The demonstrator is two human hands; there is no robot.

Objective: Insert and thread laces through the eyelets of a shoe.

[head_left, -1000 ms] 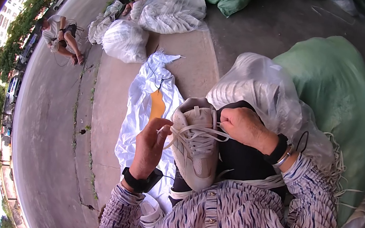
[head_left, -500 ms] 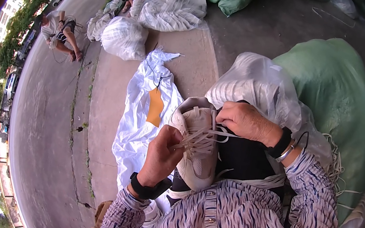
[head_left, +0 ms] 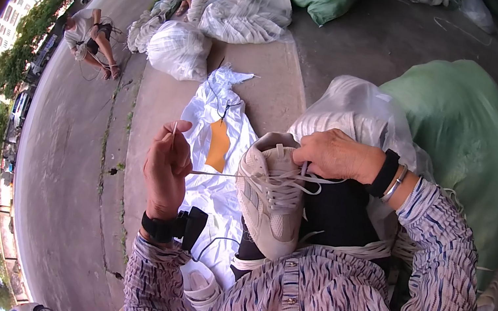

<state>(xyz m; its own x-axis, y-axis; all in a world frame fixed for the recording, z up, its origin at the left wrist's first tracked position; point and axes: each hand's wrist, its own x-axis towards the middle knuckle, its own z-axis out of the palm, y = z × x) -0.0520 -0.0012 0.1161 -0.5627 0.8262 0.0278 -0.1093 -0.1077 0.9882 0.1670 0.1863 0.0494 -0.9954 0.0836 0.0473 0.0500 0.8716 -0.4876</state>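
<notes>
A pale beige sneaker (head_left: 261, 221) rests on my lap, its toe toward me and its opening facing away. White shoelaces (head_left: 284, 185) run loosely across its tongue. To the left of the shoe, my left hand (head_left: 169, 165) is closed on a lace that stretches taut back to the eyelets. My right hand (head_left: 335, 156) pinches lace at the right side of the shoe's collar, with lace strands hanging below the fingers. A second light shoe (head_left: 199, 285) lies lower left, partly hidden by my sleeve.
A white sheet (head_left: 210, 109) with an orange piece (head_left: 218, 147) lies left of the shoe. Clear bags of white material (head_left: 353, 111) and a large green sack (head_left: 462, 120) stand at right. More bags (head_left: 177, 53) lie farther off, near a seated person (head_left: 93, 38).
My left hand has moved left, away from the shoe, drawing a lace out taut. My right hand stays by the collar, shifted slightly.
</notes>
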